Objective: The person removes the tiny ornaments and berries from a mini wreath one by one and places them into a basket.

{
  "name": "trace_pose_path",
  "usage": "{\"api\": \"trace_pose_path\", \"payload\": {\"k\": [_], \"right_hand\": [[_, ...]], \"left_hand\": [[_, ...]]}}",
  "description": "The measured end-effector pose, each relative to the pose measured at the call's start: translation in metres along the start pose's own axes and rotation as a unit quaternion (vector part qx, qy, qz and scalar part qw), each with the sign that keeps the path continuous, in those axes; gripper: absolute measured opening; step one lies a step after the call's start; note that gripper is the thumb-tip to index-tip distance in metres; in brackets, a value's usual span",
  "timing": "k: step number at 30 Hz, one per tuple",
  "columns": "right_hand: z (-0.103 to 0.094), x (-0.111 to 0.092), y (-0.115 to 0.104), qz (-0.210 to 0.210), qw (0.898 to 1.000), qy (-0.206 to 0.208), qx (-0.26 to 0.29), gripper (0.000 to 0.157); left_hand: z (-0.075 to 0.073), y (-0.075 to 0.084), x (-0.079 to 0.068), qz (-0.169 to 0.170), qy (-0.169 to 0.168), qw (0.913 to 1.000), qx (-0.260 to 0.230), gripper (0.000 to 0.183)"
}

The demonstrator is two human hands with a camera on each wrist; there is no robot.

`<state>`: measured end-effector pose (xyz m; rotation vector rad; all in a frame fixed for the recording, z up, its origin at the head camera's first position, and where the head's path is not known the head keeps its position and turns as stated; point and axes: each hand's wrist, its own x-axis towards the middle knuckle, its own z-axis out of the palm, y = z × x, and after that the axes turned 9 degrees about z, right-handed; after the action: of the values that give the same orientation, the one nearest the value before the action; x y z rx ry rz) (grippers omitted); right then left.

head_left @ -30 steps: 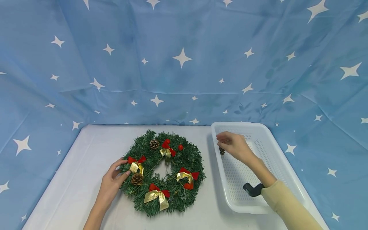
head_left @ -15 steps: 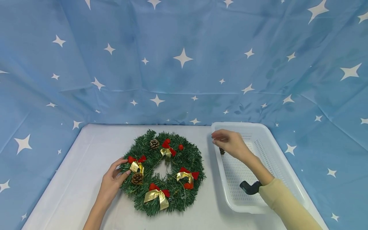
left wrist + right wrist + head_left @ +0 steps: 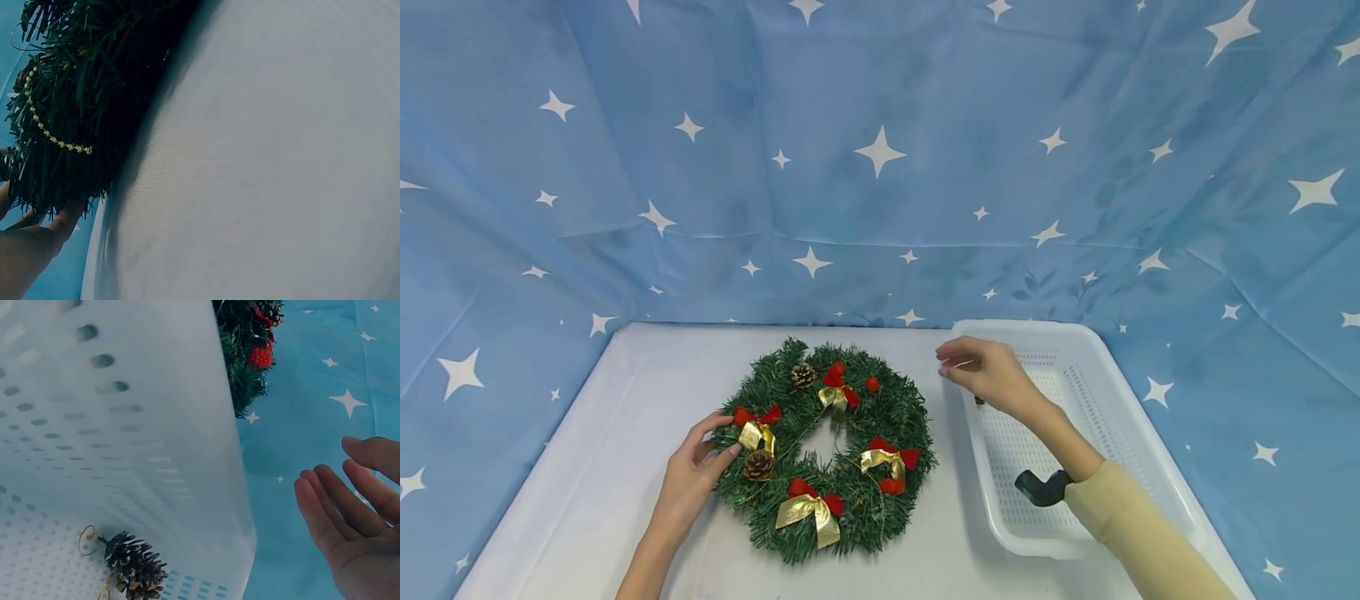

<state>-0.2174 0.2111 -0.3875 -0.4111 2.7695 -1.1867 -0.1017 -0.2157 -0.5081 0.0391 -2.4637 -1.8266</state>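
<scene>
Holding a wreath point(image 3: 868, 417) beside a white basket point(image 3: 1101, 425)

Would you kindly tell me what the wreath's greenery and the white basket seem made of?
The greenery looks like matte plastic, judging by its thin, strip-like needles. The white basket seems smooth, slightly glossy moulded plastic, given its regular slots.

White-starred blue cloth point(image 3: 850, 204) surrounds a white-covered table point(image 3: 587, 467).
</scene>
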Motion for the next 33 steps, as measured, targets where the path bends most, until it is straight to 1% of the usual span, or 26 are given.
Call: {"api": "trace_pose_path", "payload": {"k": [12, 18, 26, 33], "right_hand": [[0.012, 0.009, -0.017, -0.001, 1.0, -0.024, 0.005, 0.028], [0.02, 0.016, -0.024, -0.009, 0.999, -0.039, 0.02, 0.027], [0.034, 0.027, -0.037, -0.03, 0.998, -0.056, 0.028, 0.028], [0.049, 0.04, -0.039, -0.027, 0.996, -0.075, 0.037, 0.03]], "left_hand": [[0.0, 0.001, -0.001, 0.002, 0.0, 1.0, 0.001, 0.055], [0.0, 0.001, -0.001, 0.002, 0.0, 1.0, -0.001, 0.055], [-0.001, 0.002, -0.002, -0.003, 0.001, 1.0, -0.003, 0.055], [0.0, 0.001, -0.001, 0.003, 0.0, 1.0, 0.001, 0.055]]}}
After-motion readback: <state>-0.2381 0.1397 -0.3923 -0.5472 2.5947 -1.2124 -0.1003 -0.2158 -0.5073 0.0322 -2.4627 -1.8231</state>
